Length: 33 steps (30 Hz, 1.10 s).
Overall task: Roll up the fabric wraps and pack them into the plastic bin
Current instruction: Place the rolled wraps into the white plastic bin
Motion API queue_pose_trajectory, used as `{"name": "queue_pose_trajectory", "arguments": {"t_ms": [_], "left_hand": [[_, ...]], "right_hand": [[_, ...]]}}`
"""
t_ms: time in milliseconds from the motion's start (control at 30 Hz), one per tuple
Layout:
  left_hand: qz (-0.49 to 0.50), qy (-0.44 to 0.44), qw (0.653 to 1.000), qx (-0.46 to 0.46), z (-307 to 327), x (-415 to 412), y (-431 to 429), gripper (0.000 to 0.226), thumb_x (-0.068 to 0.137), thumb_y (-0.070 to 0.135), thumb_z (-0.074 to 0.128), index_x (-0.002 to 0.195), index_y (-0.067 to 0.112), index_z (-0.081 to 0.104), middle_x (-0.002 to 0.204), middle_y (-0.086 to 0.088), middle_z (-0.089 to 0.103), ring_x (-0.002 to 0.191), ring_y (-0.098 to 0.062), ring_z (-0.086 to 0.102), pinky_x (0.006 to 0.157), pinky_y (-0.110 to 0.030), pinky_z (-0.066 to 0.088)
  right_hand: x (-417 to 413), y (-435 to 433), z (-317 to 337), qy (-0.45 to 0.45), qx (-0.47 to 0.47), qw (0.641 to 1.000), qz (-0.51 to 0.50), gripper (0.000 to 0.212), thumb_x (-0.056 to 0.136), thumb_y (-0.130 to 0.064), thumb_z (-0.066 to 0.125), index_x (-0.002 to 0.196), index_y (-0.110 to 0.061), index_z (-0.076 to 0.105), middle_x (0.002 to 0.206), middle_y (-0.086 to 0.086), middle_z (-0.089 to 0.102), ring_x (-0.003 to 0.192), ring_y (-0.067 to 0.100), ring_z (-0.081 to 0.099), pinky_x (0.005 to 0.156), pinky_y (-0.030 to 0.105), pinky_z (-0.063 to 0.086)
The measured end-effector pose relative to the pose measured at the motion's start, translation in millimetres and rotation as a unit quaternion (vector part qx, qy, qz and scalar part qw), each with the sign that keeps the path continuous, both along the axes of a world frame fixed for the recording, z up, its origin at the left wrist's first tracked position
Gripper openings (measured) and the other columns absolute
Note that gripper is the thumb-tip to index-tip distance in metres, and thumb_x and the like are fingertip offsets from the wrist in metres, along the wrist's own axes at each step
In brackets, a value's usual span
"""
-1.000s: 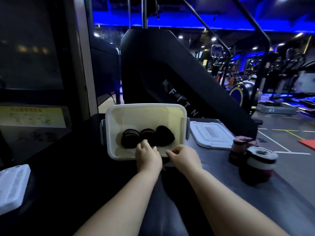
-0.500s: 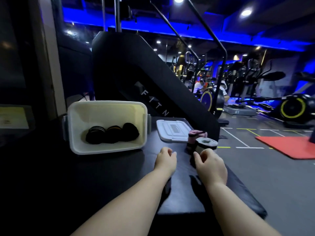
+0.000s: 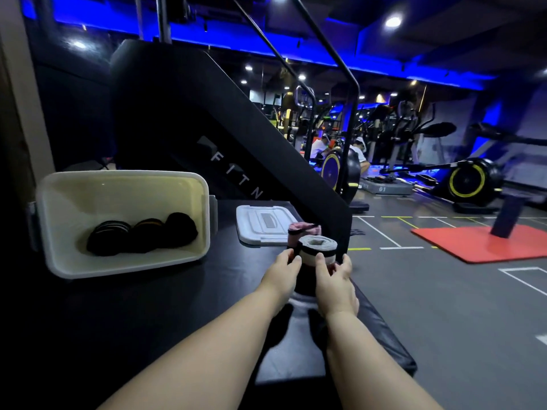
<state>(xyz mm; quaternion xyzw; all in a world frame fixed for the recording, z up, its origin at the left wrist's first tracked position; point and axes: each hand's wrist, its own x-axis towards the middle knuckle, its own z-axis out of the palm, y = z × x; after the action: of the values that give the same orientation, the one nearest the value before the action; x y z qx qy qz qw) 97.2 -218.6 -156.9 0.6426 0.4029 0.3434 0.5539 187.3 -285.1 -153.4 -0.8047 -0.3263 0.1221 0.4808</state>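
Upright, the grey-white rolled wrap [image 3: 318, 246] — black-banded — is gripped by curled left hand [image 3: 280, 272] and right hand [image 3: 336, 284].

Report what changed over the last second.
The left hand and right hand left the front rim of the white plastic bin, moved right and now grip the white-topped black rolled fabric wrap. The three dark rolls in the bin, the flat white lid and the pink roll stayed put.
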Motion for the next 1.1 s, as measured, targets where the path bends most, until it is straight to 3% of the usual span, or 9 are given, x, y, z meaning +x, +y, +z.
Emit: {"name": "queue_pose_trajectory", "arguments": {"t_ms": [100, 233, 400, 467, 567, 633, 867, 1000, 1100], "left_hand": [[-0.018, 0.008, 1.000, 0.001, 6, -1, -5, 0.077, 0.073, 0.067, 0.042, 0.144, 0.039, 0.038, 0.145, 0.006, 0.049, 0.133, -0.016, 0.046, 0.115, -0.040, 0.033], [0.011, 0.035, 0.999, 0.036, 22, -12, -19, 0.049, 0.103, 0.045, 0.031, 0.149, 0.029, 0.035, 0.149, -0.002, 0.032, 0.141, -0.020, 0.031, 0.120, -0.039, 0.020], [0.049, 0.044, 0.997, 0.035, 22, -19, -21, 0.047, 0.102, 0.052, 0.027, 0.134, 0.029, 0.053, 0.138, -0.008, 0.037, 0.130, -0.027, 0.042, 0.117, -0.037, 0.025], [0.071, 0.072, 0.994, 0.048, 24, -28, -19, 0.049, 0.103, 0.050, 0.027, 0.133, 0.024, 0.055, 0.138, -0.012, 0.040, 0.131, -0.030, 0.041, 0.112, -0.032, 0.024], [0.090, 0.099, 0.989, 0.069, 28, -42, -18, 0.049, 0.104, 0.047, 0.029, 0.126, 0.017, 0.060, 0.135, -0.017, 0.045, 0.127, -0.031, 0.044, 0.104, -0.029, 0.030], [0.083, 0.119, 0.987, 0.075, 29, -51, -16, 0.048, 0.103, 0.048, 0.030, 0.127, 0.019, 0.061, 0.134, -0.018, 0.047, 0.127, -0.032, 0.045, 0.104, -0.030, 0.032], [0.062, 0.204, 0.975, 0.065, 33, -64, -13, 0.060, 0.103, 0.053, 0.021, 0.137, 0.016, 0.052, 0.143, -0.020, 0.046, 0.134, -0.033, 0.040, 0.108, -0.033, 0.029], [0.047, 0.265, 0.962, 0.054, 32, -72, -7, 0.075, 0.100, 0.060, 0.013, 0.134, 0.007, 0.055, 0.140, -0.018, 0.052, 0.130, -0.034, 0.047, 0.109, -0.036, 0.035], [0.036, 0.233, 0.971, 0.029, 29, -84, -1, 0.078, 0.094, 0.069, 0.019, 0.126, 0.012, 0.061, 0.126, -0.020, 0.063, 0.115, -0.039, 0.059, 0.101, -0.043, 0.048]], "right_hand": [[0, -1, 1, -0.010, 0.004, 1.000, 0.000, 0.079, 0.092, -0.067, 0.035, 0.155, -0.023, 0.014, 0.153, 0.003, 0.039, 0.140, 0.025, 0.035, 0.110, 0.044, 0.026], [0, -2, 0, -0.033, -0.023, 0.999, 0.016, 0.076, 0.091, -0.073, 0.024, 0.152, -0.027, 0.025, 0.152, 0.005, 0.037, 0.140, 0.028, 0.033, 0.111, 0.046, 0.026], [-4, -9, 4, -0.028, 0.009, 0.999, 0.035, 0.056, 0.094, -0.069, 0.023, 0.124, -0.036, 0.056, 0.133, 0.003, 0.053, 0.127, 0.027, 0.045, 0.103, 0.045, 0.032], [-6, -11, 4, -0.004, 0.029, 0.999, 0.044, 0.047, 0.094, -0.067, 0.027, 0.105, -0.033, 0.057, 0.123, 0.002, 0.058, 0.119, 0.026, 0.051, 0.099, 0.043, 0.036], [-12, -9, 2, 0.001, 0.045, 0.997, 0.055, 0.057, 0.077, -0.086, 0.023, 0.081, -0.034, 0.046, 0.096, 0.001, 0.064, 0.096, 0.027, 0.060, 0.089, 0.045, 0.044], [-13, -7, 0, -0.003, 0.051, 0.997, 0.057, 0.060, 0.066, -0.090, 0.019, 0.080, -0.037, 0.044, 0.089, 0.000, 0.064, 0.088, 0.027, 0.061, 0.085, 0.044, 0.046], [-24, -13, 5, -0.011, 0.024, 0.996, 0.089, 0.063, 0.072, -0.082, 0.026, 0.087, -0.025, 0.049, 0.079, -0.001, 0.064, 0.083, 0.025, 0.062, 0.082, 0.041, 0.045], [-31, -14, 7, 0.003, 0.022, 0.994, 0.111, 0.055, 0.073, -0.077, 0.034, 0.094, -0.031, 0.055, 0.095, -0.003, 0.068, 0.094, 0.024, 0.061, 0.087, 0.041, 0.044], [-40, -8, 3, 0.050, 0.018, 0.989, 0.138, 0.046, 0.069, -0.080, 0.044, 0.090, -0.047, 0.067, 0.105, -0.009, 0.071, 0.102, 0.021, 0.065, 0.098, 0.045, 0.046]]}}
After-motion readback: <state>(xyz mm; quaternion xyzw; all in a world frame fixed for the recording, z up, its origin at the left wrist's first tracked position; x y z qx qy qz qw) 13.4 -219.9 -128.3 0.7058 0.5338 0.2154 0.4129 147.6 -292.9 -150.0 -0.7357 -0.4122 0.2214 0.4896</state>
